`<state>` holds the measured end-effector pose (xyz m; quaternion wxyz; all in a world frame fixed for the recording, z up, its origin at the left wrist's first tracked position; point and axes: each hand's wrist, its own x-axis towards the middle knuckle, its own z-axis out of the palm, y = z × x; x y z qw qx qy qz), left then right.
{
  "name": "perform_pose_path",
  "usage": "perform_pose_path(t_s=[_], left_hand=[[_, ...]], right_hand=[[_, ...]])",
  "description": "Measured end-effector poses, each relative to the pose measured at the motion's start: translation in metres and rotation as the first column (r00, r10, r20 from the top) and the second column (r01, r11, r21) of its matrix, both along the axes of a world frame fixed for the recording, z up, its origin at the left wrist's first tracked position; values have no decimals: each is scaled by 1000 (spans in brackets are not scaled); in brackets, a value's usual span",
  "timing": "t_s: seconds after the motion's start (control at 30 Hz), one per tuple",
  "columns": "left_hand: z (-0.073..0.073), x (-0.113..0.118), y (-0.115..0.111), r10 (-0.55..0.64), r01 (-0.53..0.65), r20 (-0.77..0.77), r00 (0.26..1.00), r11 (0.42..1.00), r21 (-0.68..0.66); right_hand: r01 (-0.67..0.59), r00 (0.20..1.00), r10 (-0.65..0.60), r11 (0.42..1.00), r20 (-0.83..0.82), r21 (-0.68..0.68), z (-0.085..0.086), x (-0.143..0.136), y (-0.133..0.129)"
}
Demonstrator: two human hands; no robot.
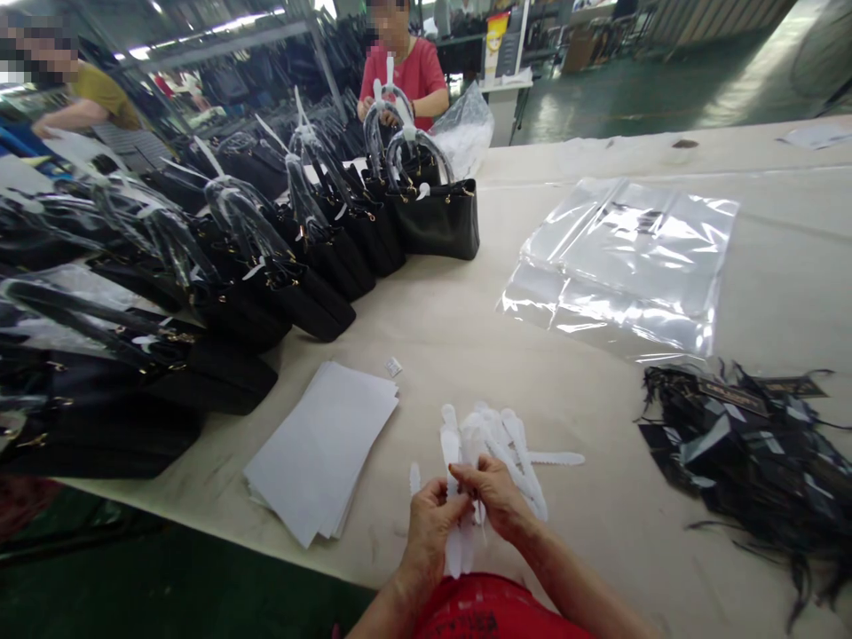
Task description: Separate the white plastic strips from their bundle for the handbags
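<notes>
Bright overhead lighting, with stretching towards the edges.
We note glare on the clear plastic (629, 266), glowing lamps (139, 53) at upper left, and a soft, blurred background.

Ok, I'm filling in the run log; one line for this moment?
left hand: holds white strip | right hand: at same strip | paper stack: left of hands

A pile of strips (496, 437) lies on the desk (432, 319), with both hands (499, 499) at its near side. Just left of the pile is a loose strip (414, 478), then a stack of paper (326, 448). Beyond the pile, to the left, lies a label (393, 366), and farther that way are handbags (436, 222). Right of the pile are tags (738, 453); beyond it, to the right, plastic bags (632, 257). Well behind it, past the handbags, is a person (426, 71).
</notes>
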<state>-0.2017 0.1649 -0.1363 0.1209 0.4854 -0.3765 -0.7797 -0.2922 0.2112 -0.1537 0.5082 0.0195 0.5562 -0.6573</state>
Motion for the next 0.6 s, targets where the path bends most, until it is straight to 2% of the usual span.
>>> perform_pose_path(t_s=[0.27,0.47,0.6], left_hand=[[-1,2,-2,33,-32,40,999,999,-16],[-7,9,4,-114,115,70,991,993,-12],[-14,6,1,-191,200,112,975,977,-75]], right_hand=[[-113,993,113,993,20,-34,-1,1,4],[-170,984,170,985,-49,12,-4,10,7],[-165,954,189,979,-233,121,-8,-3,10]])
